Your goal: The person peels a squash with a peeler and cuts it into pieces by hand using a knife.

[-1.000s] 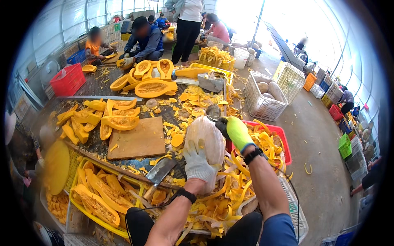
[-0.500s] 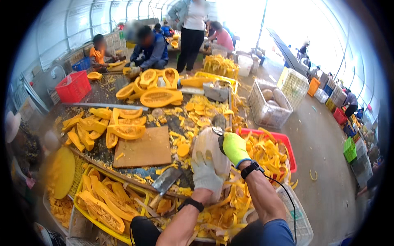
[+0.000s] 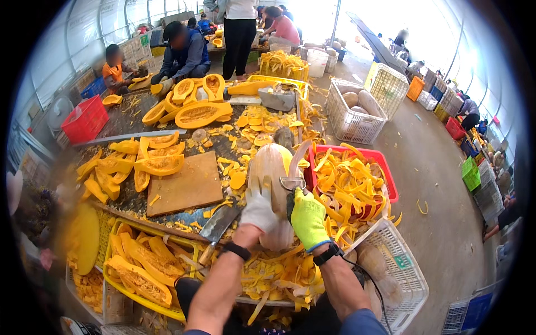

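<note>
Against the squash [image 3: 267, 162], we rest our left hand [image 3: 259, 209], fingers spread; our right hand [image 3: 307, 219] is clenched around a peeler [image 3: 292, 187].

So the white-gloved left hand [image 3: 260, 207] is spread over a pale squash [image 3: 268, 158], and the right hand [image 3: 308, 219] is gripping a peeler [image 3: 292, 183] against it. Red crate [image 3: 390, 181] of peels [image 3: 347, 174] just right of the squash, wooden board [image 3: 187, 184] off left, cleaver [image 3: 220, 222] kinda lower left.

Vegetable-processing shed, film-covered arched wall [image 3: 81, 34], seated workers [image 3: 196, 51], halved squashes [image 3: 202, 115], plastic crates [image 3: 356, 127]
</note>
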A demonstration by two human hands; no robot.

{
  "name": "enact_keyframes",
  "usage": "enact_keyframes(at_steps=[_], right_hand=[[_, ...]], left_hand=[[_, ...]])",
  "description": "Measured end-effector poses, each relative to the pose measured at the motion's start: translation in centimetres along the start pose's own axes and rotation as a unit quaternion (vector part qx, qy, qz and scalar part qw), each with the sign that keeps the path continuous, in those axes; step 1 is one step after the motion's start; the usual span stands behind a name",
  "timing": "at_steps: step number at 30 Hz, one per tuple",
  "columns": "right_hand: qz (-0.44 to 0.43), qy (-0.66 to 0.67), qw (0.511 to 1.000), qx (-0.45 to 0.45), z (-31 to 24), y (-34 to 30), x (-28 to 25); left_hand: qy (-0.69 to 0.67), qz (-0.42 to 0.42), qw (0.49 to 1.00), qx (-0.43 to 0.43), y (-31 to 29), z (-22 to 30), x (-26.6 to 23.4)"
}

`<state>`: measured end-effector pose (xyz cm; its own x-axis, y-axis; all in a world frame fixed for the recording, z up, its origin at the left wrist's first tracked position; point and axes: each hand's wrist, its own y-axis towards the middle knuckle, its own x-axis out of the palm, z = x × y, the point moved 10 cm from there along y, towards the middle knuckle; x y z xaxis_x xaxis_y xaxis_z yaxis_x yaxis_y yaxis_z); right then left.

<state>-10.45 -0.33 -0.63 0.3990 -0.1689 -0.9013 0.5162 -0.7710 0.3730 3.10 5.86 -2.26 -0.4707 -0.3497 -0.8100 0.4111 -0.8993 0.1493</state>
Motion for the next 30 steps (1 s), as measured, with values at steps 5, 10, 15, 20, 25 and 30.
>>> enact_keyframes(at_steps=[5, 10, 15, 20, 25, 30], right_hand=[[-0.009, -0.006, 1.0, 0.025, 0.7, -0.4, 1.0], [0.01, 0.003, 0.998, 0.062, -0.4, -3.9, 1.0], [-0.059, 0.027, 0.991, 0.115, 0.8, -16.2, 6.3], [-0.138, 0.067, 0.98, 0.129, -1.3, -22.2, 6.2], [-0.132, 0.235, 0.949, 0.166, -1.3, -26.3, 2.0], [0.078, 0.752, 0.628, 0.184, 5.6, -6.8, -0.9]], left_hand=[[-0.06, 0.102, 0.982, 0.15, 5.7, 1.3, -5.4], [0.019, 0.042, 0.994, 0.099, 11.5, 1.0, -2.9], [-0.068, 0.058, 0.99, 0.107, 11.1, 0.4, -1.2], [-0.057, 0.045, 0.993, 0.088, 11.3, -0.4, -2.2], [-0.04, 0.071, 0.994, 0.068, 10.9, -0.8, -1.9], [0.057, 0.265, 0.963, 0.013, 4.0, 1.6, -2.1]])
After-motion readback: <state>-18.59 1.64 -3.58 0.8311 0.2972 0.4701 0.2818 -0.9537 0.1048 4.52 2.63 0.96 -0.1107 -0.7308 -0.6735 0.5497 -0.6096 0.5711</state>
